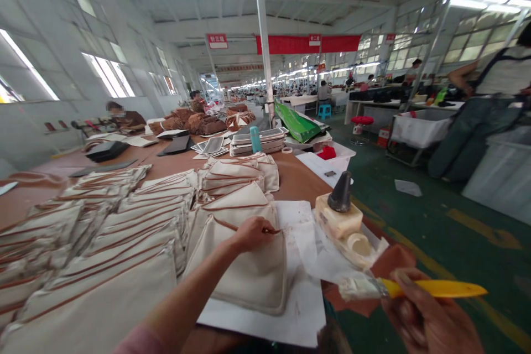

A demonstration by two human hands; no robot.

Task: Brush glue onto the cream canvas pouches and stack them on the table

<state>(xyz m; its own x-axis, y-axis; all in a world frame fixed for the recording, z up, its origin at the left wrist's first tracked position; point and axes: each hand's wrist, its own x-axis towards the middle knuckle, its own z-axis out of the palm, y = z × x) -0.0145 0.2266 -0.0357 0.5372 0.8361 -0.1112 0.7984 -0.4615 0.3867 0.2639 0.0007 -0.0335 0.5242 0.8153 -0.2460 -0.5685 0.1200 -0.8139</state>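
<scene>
My left hand (254,234) is closed on the brown-trimmed upper edge of a cream fabric pouch (249,274), near its right corner. That pouch lies on white paper (305,310) at the table's front edge. At the lower right my right hand (423,310) grips a paintbrush (435,288) by its yellow handle. Its pale, caked bristles point left, just over the edge of the paper. Behind the brush stands a stained cream plastic container (338,215) with a black cone-shaped nozzle (341,192) on it.
Rows of similar cream pouches (112,276) cover the left of the brown-covered table (296,171). Farther back are a blue-green bottle (255,139), stacked panels (265,141) and a green bag (301,121). One person (504,77) stands at right beside plastic bins (504,166); another (126,119) sits at far left.
</scene>
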